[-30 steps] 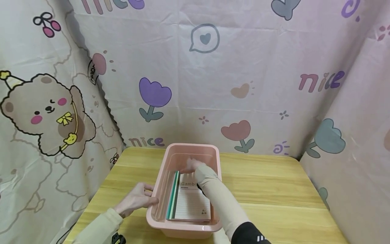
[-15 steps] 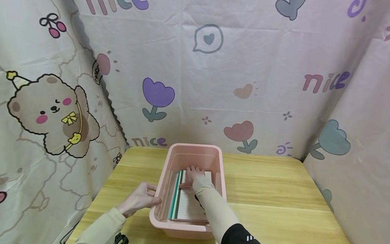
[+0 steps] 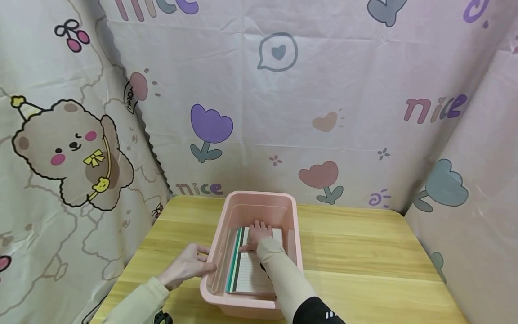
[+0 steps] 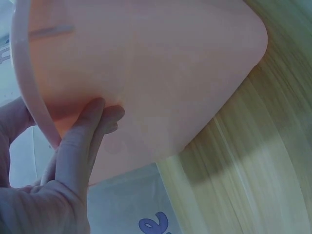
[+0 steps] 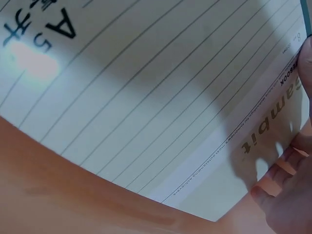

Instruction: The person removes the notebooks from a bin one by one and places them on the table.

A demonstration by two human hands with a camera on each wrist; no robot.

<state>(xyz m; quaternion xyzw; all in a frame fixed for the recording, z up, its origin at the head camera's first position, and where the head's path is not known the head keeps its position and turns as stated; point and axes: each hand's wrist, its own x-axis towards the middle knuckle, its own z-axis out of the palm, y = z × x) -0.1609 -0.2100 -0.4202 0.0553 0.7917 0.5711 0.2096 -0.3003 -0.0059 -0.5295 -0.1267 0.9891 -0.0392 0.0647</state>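
A pink plastic bin stands on the wooden table, with a stack of notebooks lying inside. The top notebook has a pale lined cover marked Gambit and a dark spine; green and light spine edges show along its left side. My left hand holds the bin's left rim, thumb over the edge and fingers against the outer wall. Down in the bin, my right hand rests over the upper part of the top notebook, fingers stretched towards its far edge and thumb out at the spine side.
The wooden tabletop extends on both sides of the bin. Behind it hangs a printed cloth, with more cloth along the left and right sides. A dark cord runs by the left table edge.
My right hand has come down from above the notebooks' far end onto the top cover and now stays there. The left hand keeps its hold on the rim. The head view has shifted slightly.
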